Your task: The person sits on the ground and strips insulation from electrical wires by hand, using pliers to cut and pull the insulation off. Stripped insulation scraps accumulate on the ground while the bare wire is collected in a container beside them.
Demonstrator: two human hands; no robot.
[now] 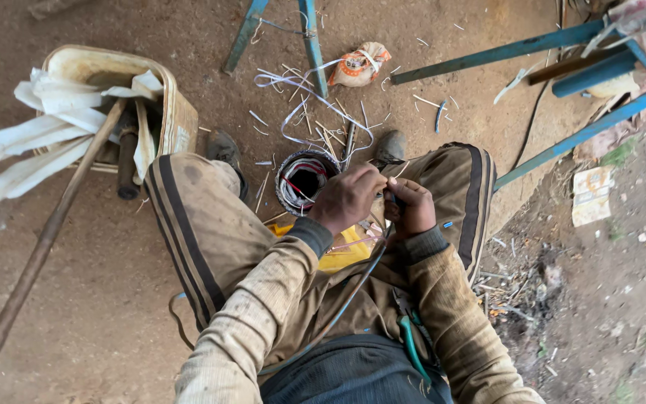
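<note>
We see the blue metal frame [532, 45] beyond our knees, and left of the round motor stator [304, 179] a cream container [177, 112] stuffed with white paper strips [46, 127], a long wooden handle [39, 254] leaning past it. The stator sits between our boots, a dark ring packed with white and red windings. Behind it lies a crumpled orange-and-white packet [359, 65]; far right, a flat pale wrapper [592, 194]. Our left hand [347, 198] and right hand [411, 208] pinch thin wire [360, 243] just right of the stator; fingertips hidden.
</note>
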